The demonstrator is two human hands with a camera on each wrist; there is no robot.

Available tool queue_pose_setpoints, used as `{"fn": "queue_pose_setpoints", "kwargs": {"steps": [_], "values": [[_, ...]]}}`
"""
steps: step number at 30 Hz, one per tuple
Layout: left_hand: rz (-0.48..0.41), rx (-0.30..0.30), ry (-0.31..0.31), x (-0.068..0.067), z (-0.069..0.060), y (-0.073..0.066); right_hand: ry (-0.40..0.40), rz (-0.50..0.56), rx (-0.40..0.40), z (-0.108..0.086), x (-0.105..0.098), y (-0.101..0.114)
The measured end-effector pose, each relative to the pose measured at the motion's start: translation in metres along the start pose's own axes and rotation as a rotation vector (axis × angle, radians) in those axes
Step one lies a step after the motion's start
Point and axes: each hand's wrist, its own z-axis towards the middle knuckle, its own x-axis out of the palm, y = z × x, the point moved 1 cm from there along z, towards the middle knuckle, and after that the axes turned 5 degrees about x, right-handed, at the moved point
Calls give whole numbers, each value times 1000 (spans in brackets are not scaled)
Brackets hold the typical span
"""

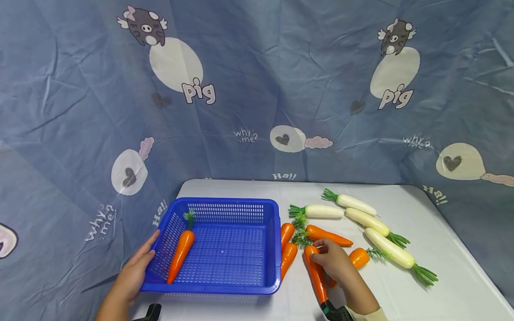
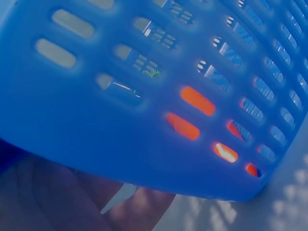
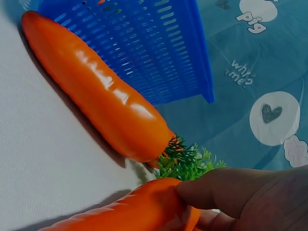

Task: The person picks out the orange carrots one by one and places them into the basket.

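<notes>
My left hand (image 1: pixel 133 268) grips the left side of a blue plastic basket (image 1: pixel 218 289); in the left wrist view its fingers (image 2: pixel 139 209) lie along the basket's edge, partly hidden. Inside the basket, a single orange carrot (image 1: pixel 181 254) with a green top leans along the left wall. To the basket's right, my right hand (image 1: pixel 332 258) pinches another carrot (image 1: pixel 315 272) near its leafy end. The right wrist view shows the thumb on this carrot (image 3: pixel 154 204), beside a second carrot (image 3: pixel 96 91) lying against the basket.
Several more carrots (image 1: pixel 329 235) lie around my right hand, one partly hidden under it. Several white radishes (image 1: pixel 325 211) with green tops lie at the back right of the white table (image 1: pixel 445 249). A blue printed cloth (image 1: pixel 257 89) hangs behind.
</notes>
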Motion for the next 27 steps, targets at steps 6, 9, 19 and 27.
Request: {"fn": "queue_pose_setpoints", "kwargs": {"steps": [6,9,19,27], "values": [[5,0,-9,1,1,1,-12,10,-1,-1,-1,0],[8,-6,-11,0,0,1,-22,33,5,-2,-2,0],[-1,-4,-7,1,-3,0,-14,137,10,-4,-3,-2],[10,-28,-13,1,-2,-2,-2,171,7,-6,-4,-2]]}}
